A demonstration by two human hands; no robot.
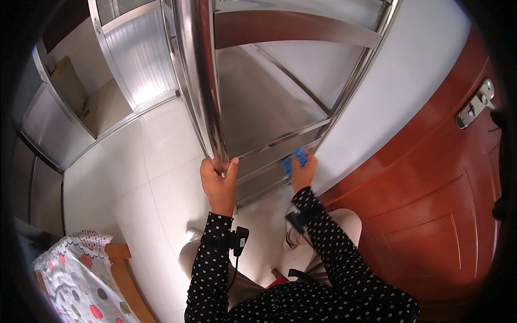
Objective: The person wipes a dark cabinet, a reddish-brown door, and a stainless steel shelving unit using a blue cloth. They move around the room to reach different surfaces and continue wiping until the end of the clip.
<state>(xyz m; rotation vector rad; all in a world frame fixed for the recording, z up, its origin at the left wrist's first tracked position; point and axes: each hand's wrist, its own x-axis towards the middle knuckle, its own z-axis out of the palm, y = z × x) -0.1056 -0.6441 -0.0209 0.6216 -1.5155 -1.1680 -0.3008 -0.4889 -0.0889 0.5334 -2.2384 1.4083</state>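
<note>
Before me stands a metal frame with thick polished tubes and shelf-like panels, perhaps a rack or bed frame. My left hand (218,181) is wrapped around the lower end of its thick vertical metal tube (198,72), thumb to the right. A crumpled blue cloth or sponge (295,160) is in my right hand (305,171), slightly blurred, close against the lower metal rails (266,167) at the frame's right side. A thin polished crossbar (282,139) runs just above both hands. The palm side of my right hand is hidden.
At right are a white wall (363,113) and a red-brown door (428,202) with a metal handle plate (476,104). Sliding ribbed-panel doors (141,56) stand at upper left. A fruit-patterned cloth (80,282) covers wooden furniture (125,278) at lower left. Pale tiles (121,169) form the floor.
</note>
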